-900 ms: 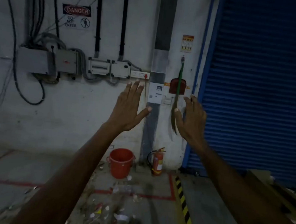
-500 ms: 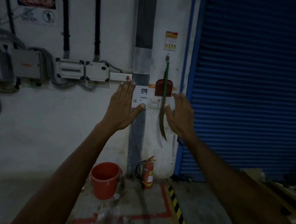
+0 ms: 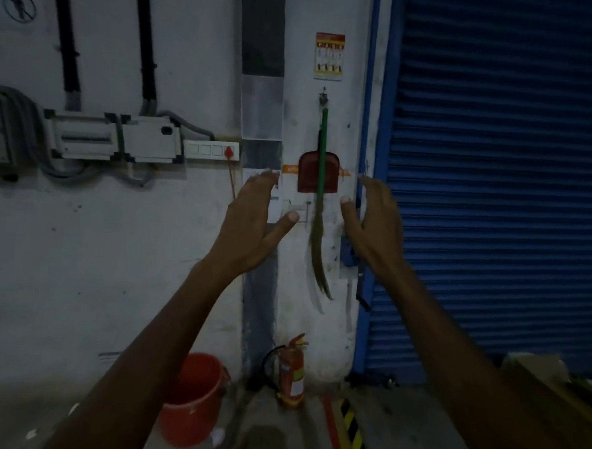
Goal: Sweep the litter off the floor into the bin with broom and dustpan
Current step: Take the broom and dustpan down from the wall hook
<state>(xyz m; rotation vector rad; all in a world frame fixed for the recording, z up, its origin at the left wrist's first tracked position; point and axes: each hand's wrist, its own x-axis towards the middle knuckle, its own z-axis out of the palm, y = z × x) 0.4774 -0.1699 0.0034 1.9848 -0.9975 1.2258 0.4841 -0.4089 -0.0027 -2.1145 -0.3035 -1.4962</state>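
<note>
Hanging upright on the wall, the broom [image 3: 321, 177] crosses the dustpan [image 3: 309, 175] between your two raised hands. Your right hand [image 3: 377, 225] and left hand [image 3: 253, 222] are both spread wide, holding nothing; the right looks slightly nearer the handle.
</note>
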